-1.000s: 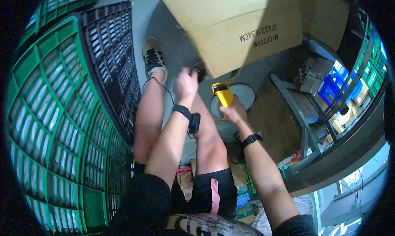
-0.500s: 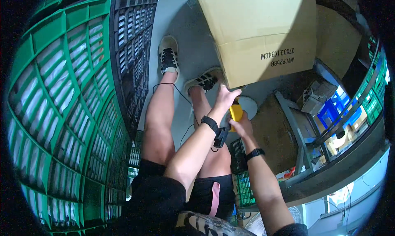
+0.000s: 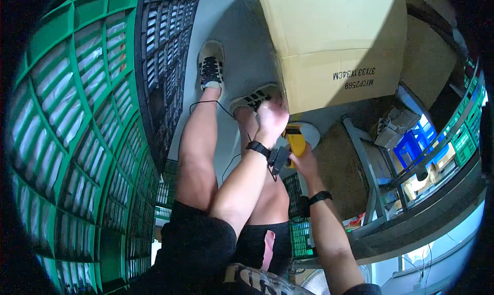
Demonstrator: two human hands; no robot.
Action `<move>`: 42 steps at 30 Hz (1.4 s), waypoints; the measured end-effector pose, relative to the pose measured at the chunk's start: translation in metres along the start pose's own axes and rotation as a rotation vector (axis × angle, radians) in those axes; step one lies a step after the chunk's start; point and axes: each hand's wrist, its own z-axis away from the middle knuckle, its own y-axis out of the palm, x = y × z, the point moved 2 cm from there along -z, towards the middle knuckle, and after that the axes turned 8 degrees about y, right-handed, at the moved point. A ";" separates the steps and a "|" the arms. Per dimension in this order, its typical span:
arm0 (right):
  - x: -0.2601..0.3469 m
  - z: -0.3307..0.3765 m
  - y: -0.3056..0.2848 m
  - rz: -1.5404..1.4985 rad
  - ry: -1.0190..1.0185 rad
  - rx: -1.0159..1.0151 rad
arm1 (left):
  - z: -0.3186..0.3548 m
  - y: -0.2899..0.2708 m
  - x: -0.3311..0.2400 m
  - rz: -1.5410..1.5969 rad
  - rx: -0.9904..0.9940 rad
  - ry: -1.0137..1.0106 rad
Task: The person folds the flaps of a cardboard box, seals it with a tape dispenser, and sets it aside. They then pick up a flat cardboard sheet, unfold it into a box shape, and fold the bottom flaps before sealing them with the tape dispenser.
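Note:
My left hand (image 3: 271, 117) reaches forward over my knees, its fingers curled at the lower corner of a large cardboard box (image 3: 334, 43) that stands in front of me. Whether it grips anything is hidden. A dark band with a small black device sits on that wrist. My right hand (image 3: 303, 158) holds a yellow hand tool (image 3: 297, 140) just below the box's bottom edge, over a white round object (image 3: 309, 133) on the floor. A black watch is on my right wrist.
Stacked green crates (image 3: 67, 140) and black crates (image 3: 164, 53) rise on my left. My legs and two shoes (image 3: 211, 63) stretch over a grey floor. A grey metal frame (image 3: 370, 176), brown board and blue crates (image 3: 417, 140) lie to the right.
The view has swung so the box looms larger and nearer. My left hand moved forward to the box's lower corner; my right hand with the yellow tool followed close beneath it.

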 end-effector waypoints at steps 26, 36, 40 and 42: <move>-0.040 -0.010 0.003 -0.080 0.228 -0.070 | 0.044 0.038 0.045 -0.550 0.003 0.167; -0.052 -0.002 0.002 -0.031 0.219 -0.046 | 0.017 0.041 0.043 -0.008 0.026 -0.070; -0.041 -0.012 0.026 -0.180 0.048 -0.029 | -0.042 -0.021 -0.004 -0.575 -0.121 -0.098; -0.004 0.017 0.016 -0.191 0.207 0.014 | -0.011 0.006 -0.041 -0.914 -0.478 0.270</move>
